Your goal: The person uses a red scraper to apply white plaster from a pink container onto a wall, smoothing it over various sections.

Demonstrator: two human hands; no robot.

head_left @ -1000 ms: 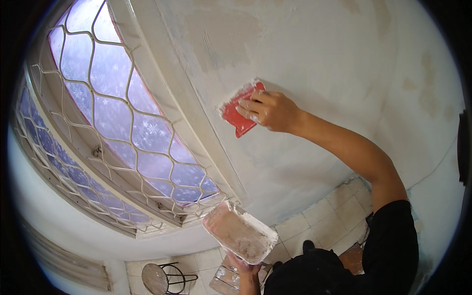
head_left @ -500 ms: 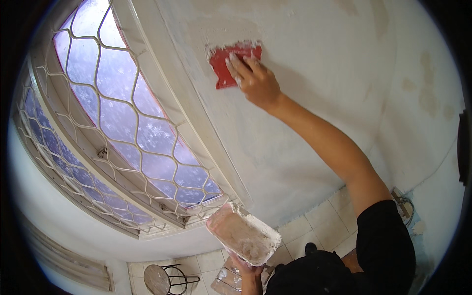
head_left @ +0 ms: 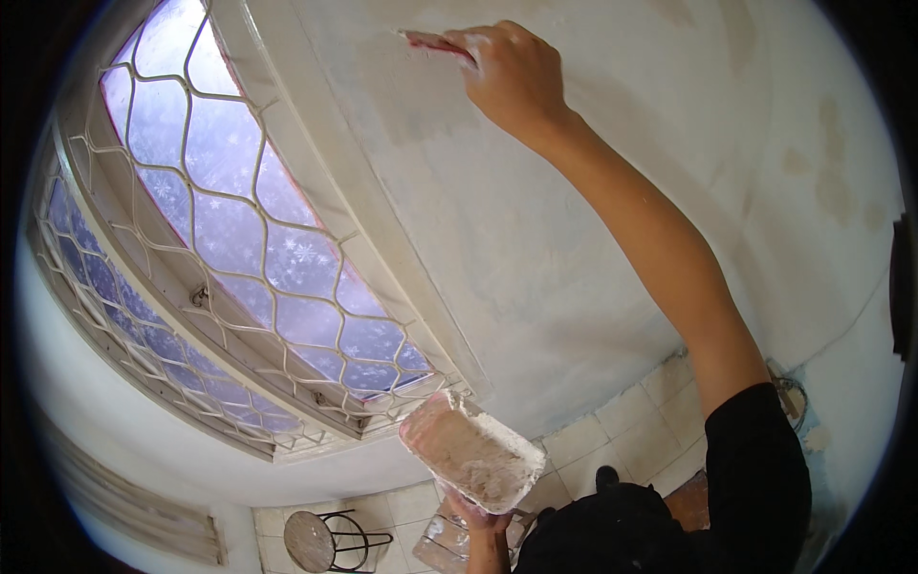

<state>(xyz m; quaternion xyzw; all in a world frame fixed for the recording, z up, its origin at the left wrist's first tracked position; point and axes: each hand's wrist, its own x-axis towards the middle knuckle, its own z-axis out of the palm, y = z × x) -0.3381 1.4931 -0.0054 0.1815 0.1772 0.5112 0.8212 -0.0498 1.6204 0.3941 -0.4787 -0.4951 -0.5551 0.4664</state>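
Observation:
High on the wall, my right hand (head_left: 516, 78) grips a red putty spreader (head_left: 438, 43), seen nearly edge-on with whitish putty along its blade. The wall (head_left: 497, 239) around it carries a damp-looking, greyish patch of putty just below the spreader. Down by my body, my left hand (head_left: 476, 515) holds a rectangular putty tray (head_left: 473, 454) from beneath, its fingers partly hidden under it. Beige putty lies in the tray, and its rim is crusted white.
To the left is a window (head_left: 258, 220) with a curved cream metal grille. A round stool (head_left: 311, 541) with black legs stands on the tiled floor (head_left: 612, 459), near a putty-splashed wooden surface (head_left: 445, 540). A coiled cable (head_left: 794, 402) lies at the right.
My right hand has moved up the wall with the spreader, which has turned from flat-facing to edge-on. The tray in my left hand has barely shifted.

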